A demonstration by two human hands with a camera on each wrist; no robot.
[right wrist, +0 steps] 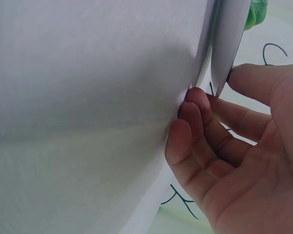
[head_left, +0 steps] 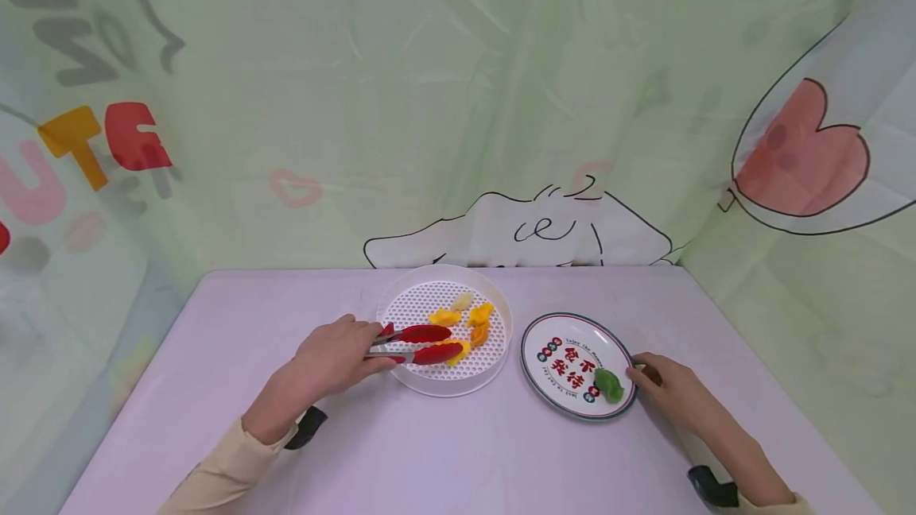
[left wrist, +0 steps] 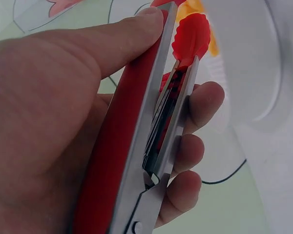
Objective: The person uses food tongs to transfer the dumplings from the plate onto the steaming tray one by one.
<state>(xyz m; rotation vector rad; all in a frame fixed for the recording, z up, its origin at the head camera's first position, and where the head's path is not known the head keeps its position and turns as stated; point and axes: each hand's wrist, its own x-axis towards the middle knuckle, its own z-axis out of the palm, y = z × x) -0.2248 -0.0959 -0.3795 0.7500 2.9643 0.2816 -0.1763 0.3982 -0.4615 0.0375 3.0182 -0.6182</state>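
Observation:
In the head view my left hand [head_left: 336, 356] grips red-tipped metal tongs [head_left: 422, 333], which reach over a white perforated round tray [head_left: 408, 304]. The left wrist view shows the thumb on one red-covered arm of the tongs [left wrist: 122, 112] and curled fingers around the other. Several yellow and orange dumpling-shaped pieces [head_left: 480, 314] and a pale one [head_left: 462, 301] lie in the tray. One yellow piece [head_left: 458, 353] is partly hidden by the lower tong tip; whether it is pinched I cannot tell. My right hand [head_left: 673, 389] pinches the rim of a plate [head_left: 551, 380] bearing a green piece [head_left: 608, 385].
A pale cloth-covered table [head_left: 487, 459] carries the tray and, to its right, the printed plate. Behind the table hangs a light green curtain [head_left: 322, 102] with drawn figures. Black wrist-worn devices [head_left: 306, 427] sit at both wrists.

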